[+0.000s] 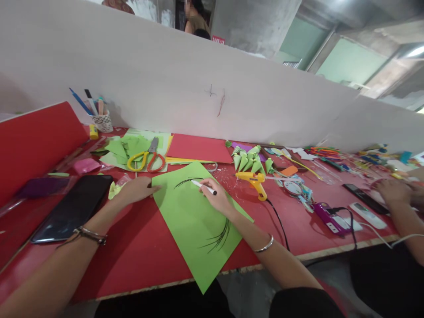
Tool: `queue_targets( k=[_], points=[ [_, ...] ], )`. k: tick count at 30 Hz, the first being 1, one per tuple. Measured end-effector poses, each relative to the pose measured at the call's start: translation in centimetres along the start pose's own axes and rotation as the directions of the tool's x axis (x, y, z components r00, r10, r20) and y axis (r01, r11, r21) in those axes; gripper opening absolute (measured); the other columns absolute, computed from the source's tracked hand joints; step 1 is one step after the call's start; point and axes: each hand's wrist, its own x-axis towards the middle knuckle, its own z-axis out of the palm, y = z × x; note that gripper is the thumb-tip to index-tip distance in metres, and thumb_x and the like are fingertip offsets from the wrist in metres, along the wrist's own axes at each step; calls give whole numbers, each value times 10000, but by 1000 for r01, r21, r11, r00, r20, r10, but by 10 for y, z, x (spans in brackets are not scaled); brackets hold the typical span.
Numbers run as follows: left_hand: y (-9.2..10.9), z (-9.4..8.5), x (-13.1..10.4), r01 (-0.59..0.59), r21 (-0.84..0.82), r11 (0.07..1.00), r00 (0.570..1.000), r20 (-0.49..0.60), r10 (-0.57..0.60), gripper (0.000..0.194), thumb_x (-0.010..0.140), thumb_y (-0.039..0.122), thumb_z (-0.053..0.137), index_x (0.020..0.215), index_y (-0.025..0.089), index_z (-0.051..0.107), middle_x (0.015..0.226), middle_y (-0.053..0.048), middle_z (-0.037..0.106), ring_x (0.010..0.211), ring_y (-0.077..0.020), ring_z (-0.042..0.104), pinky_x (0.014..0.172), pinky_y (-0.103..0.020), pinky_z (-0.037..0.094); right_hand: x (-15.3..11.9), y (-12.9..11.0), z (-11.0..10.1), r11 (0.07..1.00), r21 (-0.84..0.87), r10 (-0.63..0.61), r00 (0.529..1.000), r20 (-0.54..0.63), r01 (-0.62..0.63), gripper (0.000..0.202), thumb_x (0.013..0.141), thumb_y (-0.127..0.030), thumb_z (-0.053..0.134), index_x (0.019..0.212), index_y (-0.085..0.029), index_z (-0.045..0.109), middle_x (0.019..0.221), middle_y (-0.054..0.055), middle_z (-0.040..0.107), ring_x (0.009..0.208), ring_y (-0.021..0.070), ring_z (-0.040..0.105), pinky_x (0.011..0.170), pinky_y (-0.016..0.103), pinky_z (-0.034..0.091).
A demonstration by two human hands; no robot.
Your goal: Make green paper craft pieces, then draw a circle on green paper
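Note:
A sheet of green paper [188, 225] lies turned at an angle on the red table, its near corner hanging past the front edge. Curved black strokes [218, 238] mark its lower right, and more arc across its upper part. Between the fingers of my right hand [217, 198] is a white marker [203, 187] with a black end; its tip meets the upper strokes. My left hand [141, 190] rests at the sheet's left corner, thumb at the paper's edge and fingers partly curled. Whether it pinches the corner is hard to see.
Scissors [147, 157] lie beyond the sheet, near red paper [198, 148]. A yellow glue gun [255, 183] with a cord and green paper cones [248, 161] are to the right. A phone [73, 210] lies left. Another person's hand [395, 192] is at far right.

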Motion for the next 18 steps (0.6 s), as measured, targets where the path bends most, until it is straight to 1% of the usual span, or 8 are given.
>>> queue_targets(
  k=[6,12,15,18],
  points=[
    [1,0,2,15,52,999,998,53,-18,485,765,592,270,637,182,496,701,-98,605,655,-227,572,533,-286,350,-1,0,1,999,-49,-13,1000,-19,12,183,814,-338,416,908,-219,519,770,0,579,598,119,492,506,223,350],
    [4,1,0,4,55,998,1000,18,-5,472,768,562,279,642,172,513,667,-100,590,637,-235,568,518,-289,334,0,-3,3,996,-89,0,1000,-13,-1,188,818,-346,416,916,-225,523,750,-5,567,535,107,450,473,219,317],
    [5,2,-1,4,35,999,1000,-7,-4,456,765,555,299,633,174,512,655,-90,586,646,-227,568,518,-280,329,2,-4,4,996,-92,-10,1000,-19,8,195,820,-349,414,919,-223,525,758,-2,567,543,109,453,480,221,318],
    [5,2,-1,15,18,1000,1000,-4,-15,458,759,561,313,628,172,516,655,-90,593,661,-230,572,507,-276,322,4,-3,5,996,-90,-29,1000,-7,28,200,820,-353,417,921,-223,530,760,-4,573,550,112,453,482,222,313]
  ],
)
